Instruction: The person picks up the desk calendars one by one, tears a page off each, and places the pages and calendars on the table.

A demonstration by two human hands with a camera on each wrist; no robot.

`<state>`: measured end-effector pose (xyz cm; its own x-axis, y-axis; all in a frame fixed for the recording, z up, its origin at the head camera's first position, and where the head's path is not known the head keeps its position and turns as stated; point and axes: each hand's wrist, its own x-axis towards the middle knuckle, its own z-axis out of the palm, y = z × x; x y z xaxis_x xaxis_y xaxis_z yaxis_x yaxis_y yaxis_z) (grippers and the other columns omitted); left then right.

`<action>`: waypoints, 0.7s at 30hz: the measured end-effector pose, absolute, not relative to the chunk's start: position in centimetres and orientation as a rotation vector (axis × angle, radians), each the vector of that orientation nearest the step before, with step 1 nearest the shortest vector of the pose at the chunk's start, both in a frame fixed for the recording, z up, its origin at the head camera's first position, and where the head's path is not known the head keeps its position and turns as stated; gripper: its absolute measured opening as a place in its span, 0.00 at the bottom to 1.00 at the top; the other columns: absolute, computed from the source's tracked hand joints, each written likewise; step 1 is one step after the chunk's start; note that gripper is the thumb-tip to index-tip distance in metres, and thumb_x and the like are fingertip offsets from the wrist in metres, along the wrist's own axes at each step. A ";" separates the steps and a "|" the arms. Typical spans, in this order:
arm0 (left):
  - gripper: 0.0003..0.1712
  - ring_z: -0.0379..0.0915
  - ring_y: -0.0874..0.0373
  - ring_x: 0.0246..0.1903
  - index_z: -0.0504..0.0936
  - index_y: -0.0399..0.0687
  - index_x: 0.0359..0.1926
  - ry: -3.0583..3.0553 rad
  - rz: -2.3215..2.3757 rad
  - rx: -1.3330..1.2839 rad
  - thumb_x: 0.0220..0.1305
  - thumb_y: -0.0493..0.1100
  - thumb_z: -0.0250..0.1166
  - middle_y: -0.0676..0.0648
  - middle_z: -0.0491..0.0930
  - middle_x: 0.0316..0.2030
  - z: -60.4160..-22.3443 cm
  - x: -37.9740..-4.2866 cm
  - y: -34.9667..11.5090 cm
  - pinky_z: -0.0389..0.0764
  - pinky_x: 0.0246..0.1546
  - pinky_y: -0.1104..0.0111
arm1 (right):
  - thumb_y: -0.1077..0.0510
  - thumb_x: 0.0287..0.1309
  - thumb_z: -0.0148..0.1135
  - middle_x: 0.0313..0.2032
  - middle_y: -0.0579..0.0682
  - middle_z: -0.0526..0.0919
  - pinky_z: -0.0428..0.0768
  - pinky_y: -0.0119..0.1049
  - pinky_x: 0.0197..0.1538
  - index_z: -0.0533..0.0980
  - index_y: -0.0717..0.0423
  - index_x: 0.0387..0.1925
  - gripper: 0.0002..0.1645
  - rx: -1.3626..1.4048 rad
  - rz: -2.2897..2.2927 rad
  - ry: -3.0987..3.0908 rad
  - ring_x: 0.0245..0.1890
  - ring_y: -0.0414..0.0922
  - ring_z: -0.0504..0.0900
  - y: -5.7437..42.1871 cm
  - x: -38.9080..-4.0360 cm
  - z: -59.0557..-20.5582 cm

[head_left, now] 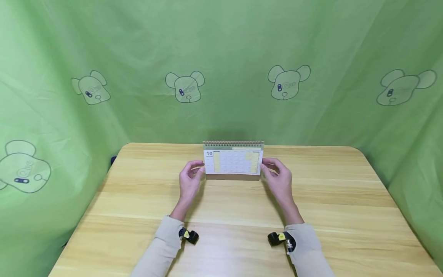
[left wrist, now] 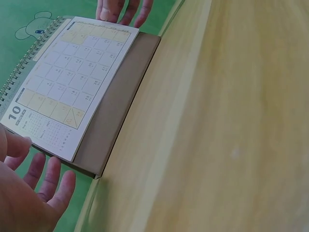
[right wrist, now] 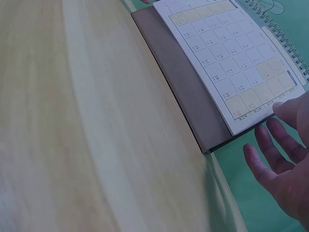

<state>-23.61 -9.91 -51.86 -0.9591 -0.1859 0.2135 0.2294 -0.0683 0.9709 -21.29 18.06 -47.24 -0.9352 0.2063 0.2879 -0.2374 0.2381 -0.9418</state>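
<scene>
A spiral-bound desk calendar (head_left: 233,161) stands near the far edge of the table, leaning back, its page headed "10" facing me. Below the white page shows the brown card of its stand (left wrist: 118,104). At the calendar's left side is my left hand (head_left: 190,181), thumb at the front edge and fingers round toward the back. My right hand (head_left: 279,179) pinches the opposite side, with its thumb (right wrist: 286,110) on the page's edge and the other fingers spread beside it. The back of the calendar is hidden in the head view.
The wood-grain table (head_left: 328,192) reaches from the front to a green curtain (head_left: 235,46) printed with bear heads, which hangs along the back and both sides. Each sleeve carries a small black wrist camera (head_left: 275,239) close over the tabletop.
</scene>
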 end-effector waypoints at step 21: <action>0.15 0.80 0.43 0.49 0.82 0.32 0.52 -1.953 -2.176 0.119 0.65 0.24 0.63 0.35 0.81 0.51 -51.0 -24.0 -9.2 0.86 0.51 0.66 | 0.69 0.62 0.69 0.47 0.59 0.86 0.85 0.25 0.48 0.82 0.66 0.48 0.12 -0.029 1.709 -2.152 0.45 0.49 0.84 18.6 -23.5 -50.9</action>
<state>-24.01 -9.17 -50.98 -0.9736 -0.2129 0.0827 0.1051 -0.0965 0.9898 -23.46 18.64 -50.88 -0.9236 0.2539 0.2872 -0.2223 0.2558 -0.9408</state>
